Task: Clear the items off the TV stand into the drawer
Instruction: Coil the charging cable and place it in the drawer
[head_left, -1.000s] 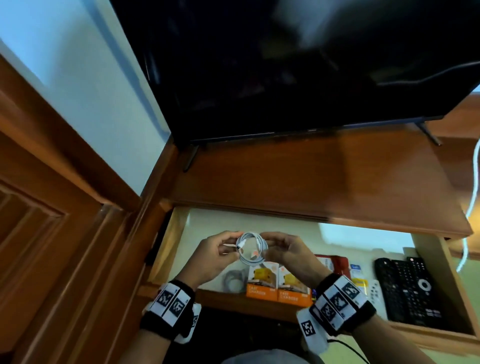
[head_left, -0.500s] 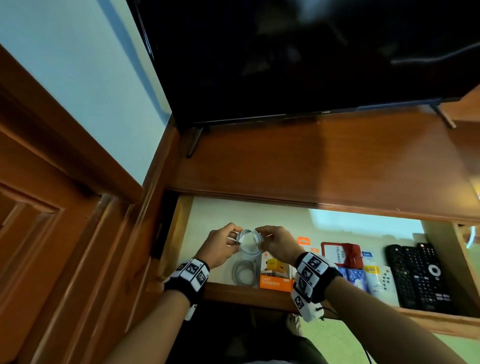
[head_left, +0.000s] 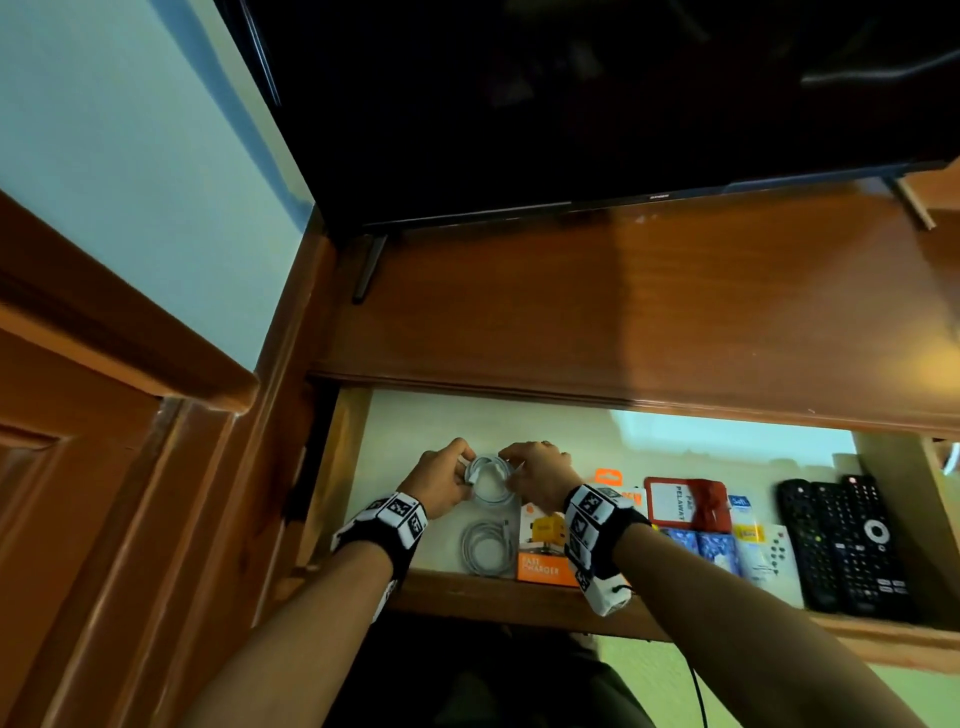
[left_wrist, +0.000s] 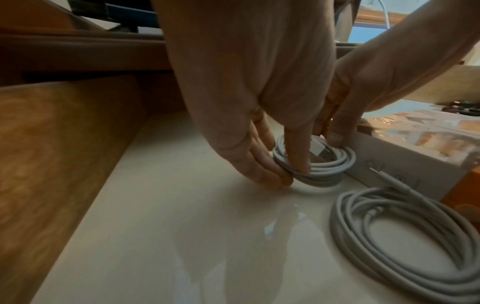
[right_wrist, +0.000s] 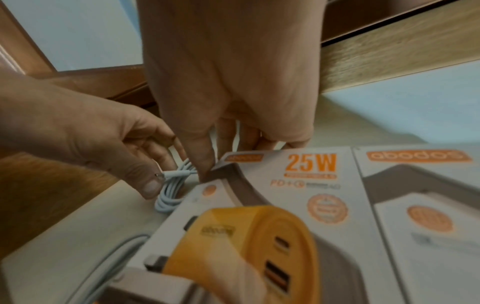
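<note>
A small coiled white cable (head_left: 487, 480) (left_wrist: 315, 164) (right_wrist: 172, 181) sits low on the pale floor of the open drawer (head_left: 405, 426), near its left end. My left hand (head_left: 441, 486) (left_wrist: 262, 156) pinches the coil's left side. My right hand (head_left: 537, 480) (right_wrist: 207, 156) holds its right side, fingertips down beside a charger box (head_left: 543, 545) (right_wrist: 259, 216). A second, larger coiled grey cable (head_left: 485, 548) (left_wrist: 405, 242) lies just in front of it. The TV stand top (head_left: 623, 312) shows bare wood.
Along the drawer to the right lie a second charger box (right_wrist: 420, 205), a red card holder (head_left: 685, 504), blue packets (head_left: 701, 548), a small white remote (head_left: 774, 553) and two black remotes (head_left: 847, 551). A TV (head_left: 571, 104) stands on the wooden top. Wood panelling (head_left: 104, 467) is at the left.
Both hands have carried the small white coil downward and forward, from above the drawer's front to its floor behind the larger coil. The head view has tilted up and closer.
</note>
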